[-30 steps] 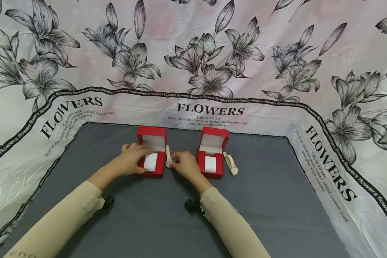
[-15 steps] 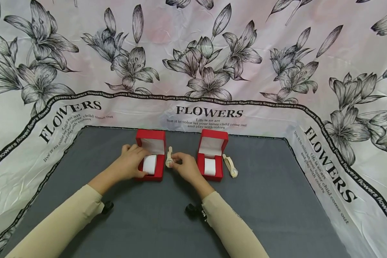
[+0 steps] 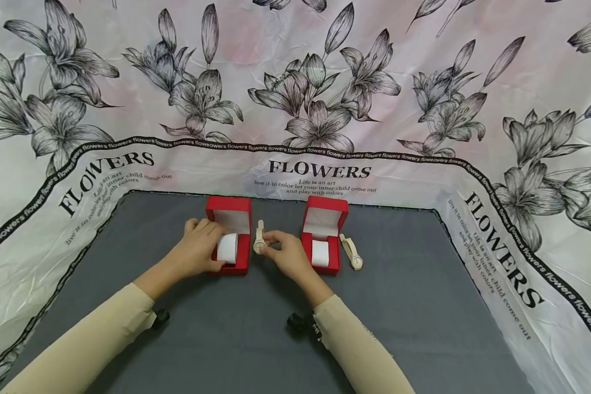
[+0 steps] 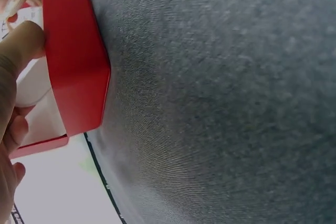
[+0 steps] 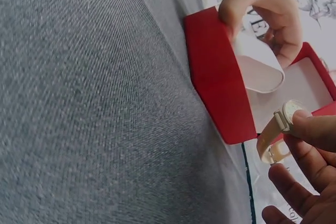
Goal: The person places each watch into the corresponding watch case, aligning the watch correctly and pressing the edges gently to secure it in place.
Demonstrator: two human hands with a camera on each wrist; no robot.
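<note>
In the head view, my left hand (image 3: 201, 246) holds the left side of an open red watch box (image 3: 241, 262). Its thumb lies at the front edge, and its other fingers reach in behind the white watch pillow (image 3: 228, 248). Right of that box, my right hand (image 3: 287, 254) pinches a cream-strapped wristwatch (image 3: 259, 241) between thumb and fingers. The right wrist view shows the watch (image 5: 274, 132) above the cloth beside the box (image 5: 218, 72), its thumb over the dial and its strap hanging in a loop. The left wrist view shows the thumb (image 4: 31, 38) on the box edge.
A second open red watch box (image 3: 334, 262) with a white pillow (image 3: 320, 253) stands just right of my right hand. Another cream wristwatch (image 3: 352, 253) lies beside it. A grey cloth (image 3: 246, 339) covers the table, bordered by a flower-printed sheet (image 3: 320, 158).
My right hand has raised the wristwatch slightly and turned it, beside the left box. The left hand stays on its box. The head view has shifted slightly.
</note>
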